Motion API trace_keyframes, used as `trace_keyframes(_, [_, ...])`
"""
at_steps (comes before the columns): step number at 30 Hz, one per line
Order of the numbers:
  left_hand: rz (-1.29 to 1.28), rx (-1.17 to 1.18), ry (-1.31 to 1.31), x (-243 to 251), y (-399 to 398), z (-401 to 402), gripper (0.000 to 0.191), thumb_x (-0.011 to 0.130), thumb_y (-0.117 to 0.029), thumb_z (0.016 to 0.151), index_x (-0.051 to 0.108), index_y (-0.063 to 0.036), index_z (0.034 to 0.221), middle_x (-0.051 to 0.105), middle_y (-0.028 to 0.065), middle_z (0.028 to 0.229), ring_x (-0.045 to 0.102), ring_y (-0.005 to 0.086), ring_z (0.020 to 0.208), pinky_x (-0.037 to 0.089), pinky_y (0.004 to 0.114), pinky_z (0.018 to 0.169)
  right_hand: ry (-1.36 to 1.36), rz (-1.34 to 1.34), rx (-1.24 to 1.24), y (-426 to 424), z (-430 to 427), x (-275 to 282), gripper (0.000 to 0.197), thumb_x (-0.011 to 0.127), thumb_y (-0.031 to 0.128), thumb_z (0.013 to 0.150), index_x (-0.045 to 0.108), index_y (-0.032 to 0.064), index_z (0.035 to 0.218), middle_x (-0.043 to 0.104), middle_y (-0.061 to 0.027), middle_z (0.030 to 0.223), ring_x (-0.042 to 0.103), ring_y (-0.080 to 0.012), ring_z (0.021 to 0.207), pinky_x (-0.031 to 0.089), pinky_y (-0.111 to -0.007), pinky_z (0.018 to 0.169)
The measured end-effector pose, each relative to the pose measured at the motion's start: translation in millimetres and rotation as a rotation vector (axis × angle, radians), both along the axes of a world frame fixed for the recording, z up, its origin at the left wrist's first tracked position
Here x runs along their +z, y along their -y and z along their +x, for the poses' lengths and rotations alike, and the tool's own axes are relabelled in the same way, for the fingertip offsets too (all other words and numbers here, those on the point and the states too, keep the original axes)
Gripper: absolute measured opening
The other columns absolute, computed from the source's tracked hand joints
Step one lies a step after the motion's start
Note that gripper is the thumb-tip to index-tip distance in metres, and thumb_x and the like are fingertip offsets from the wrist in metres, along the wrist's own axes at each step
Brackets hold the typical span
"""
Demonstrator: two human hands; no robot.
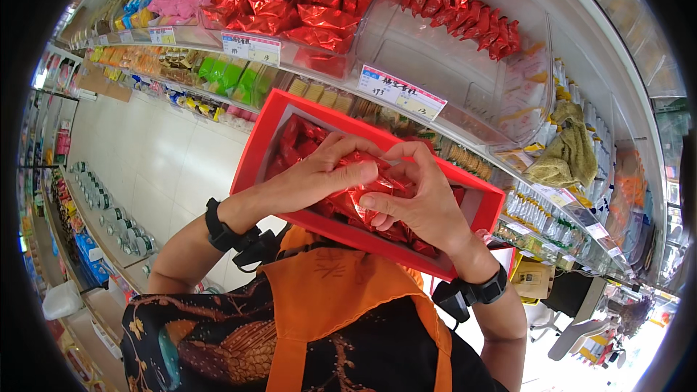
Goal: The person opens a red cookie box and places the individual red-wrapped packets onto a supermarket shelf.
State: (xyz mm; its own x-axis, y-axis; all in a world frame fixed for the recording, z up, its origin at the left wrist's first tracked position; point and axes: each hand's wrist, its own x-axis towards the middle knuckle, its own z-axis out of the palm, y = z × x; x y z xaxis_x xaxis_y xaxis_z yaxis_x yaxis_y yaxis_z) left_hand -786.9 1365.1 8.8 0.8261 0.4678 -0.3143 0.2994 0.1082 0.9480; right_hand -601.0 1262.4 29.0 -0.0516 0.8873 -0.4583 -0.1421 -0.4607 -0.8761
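An open red box (258,139) of red foil packets (294,139) lies in front of my body, under both hands. My left hand (332,171) reaches in from the left, its fingers bent around red foil packets at the middle of the box. From the right, my right hand (414,196) grips the same small bunch, thumb and fingertips on the foil. How many packets the hands hold cannot be told. Beyond the box, a clear plastic bin (435,73) on the shelf has a row of red foil packets (468,8) along its back.
A fuller bin of red packets (321,11) stands at the upper left, behind price tags (400,92) on the shelf edge. An olive cloth (569,155) drapes over the bins at right. Bottled goods (120,223) line a low shelf at left, beside the tiled floor (163,158).
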Motion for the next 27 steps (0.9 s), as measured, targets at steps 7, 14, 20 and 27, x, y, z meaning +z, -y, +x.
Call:
trace_keyframes(7, [-0.185,-0.077,0.104,55.7,2.2,5.3,0.064,0.07,-0.037,0.087,0.041,-0.0074,0.136,0.049,0.0119,0.127,0.051,0.021,0.115,0.041,0.034,0.101,-0.021,0.284,-0.061,16.2,1.3,52.3,0.065,0.075,-0.003,0.079,0.033,0.0074,0.127,0.04,-0.0139,0.128,0.066,-0.0164,0.08,0.058,-0.026,0.067])
trace_keyframes(14, [0.178,0.016,0.177,135.5,-32.7,60.7,0.057,0.07,-0.028,0.085,0.046,-0.0086,0.133,0.057,0.0075,0.117,0.056,0.015,0.107,0.046,0.03,0.09,-0.017,0.477,-0.338,47.6,37.6,67.2,0.058,0.061,-0.008,0.088,0.032,0.0054,0.136,0.04,-0.0137,0.133,0.062,-0.0162,0.095,0.057,-0.031,0.082])
trace_keyframes(20, [0.809,0.102,-0.043,120.6,-102.8,173.1,0.07,0.068,-0.046,0.082,0.046,-0.0025,0.132,0.057,0.0153,0.122,0.058,0.0227,0.11,0.045,0.035,0.097,0.04,0.483,-0.355,60.9,44.7,62.9,0.043,0.056,-0.003,0.093,0.038,0.0022,0.132,0.052,-0.0128,0.122,0.063,-0.014,0.092,0.056,-0.028,0.081])
trace_keyframes(27, [3.218,0.289,-0.915,40.7,-195.5,294.3,0.046,0.041,-0.045,0.098,0.045,-0.0069,0.123,0.055,0.011,0.099,0.06,0.0219,0.089,0.053,0.039,0.076,0.172,0.443,-0.392,96.5,68.3,49.9,0.033,0.054,-0.001,0.095,0.044,-0.0006,0.126,0.06,-0.0134,0.113,0.063,-0.0146,0.098,0.056,-0.028,0.084])
